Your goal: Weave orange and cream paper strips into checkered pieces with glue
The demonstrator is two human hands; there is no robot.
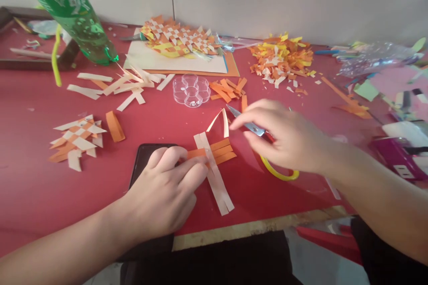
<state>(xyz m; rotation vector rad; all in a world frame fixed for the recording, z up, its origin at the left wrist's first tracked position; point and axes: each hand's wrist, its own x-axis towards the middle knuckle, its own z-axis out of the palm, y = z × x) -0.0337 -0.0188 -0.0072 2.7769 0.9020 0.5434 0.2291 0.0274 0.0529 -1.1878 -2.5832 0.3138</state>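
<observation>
My left hand [170, 187] is closed at the woven paper strips, its fingertips pressing on the orange strips [224, 150] where they cross a pair of cream strips [219, 185]. Part of the weave is hidden under these fingers. Above scissors with yellow handles [280, 173] hovers my right hand [284, 136], thumb and fingers apart and nothing between them. The scissors' metal blades [249, 122] point up and left. Just left of the right fingertips stands a folded cream strip [225, 122].
A black phone [138, 164] lies by the left hand. A woven paper piece [80, 136] and folded orange strip [115, 127] are farther left. Behind are loose cream strips [133, 82], a clear flower-shaped tray [191, 90], paper scraps [282, 58] and a tilted green bottle [76, 18].
</observation>
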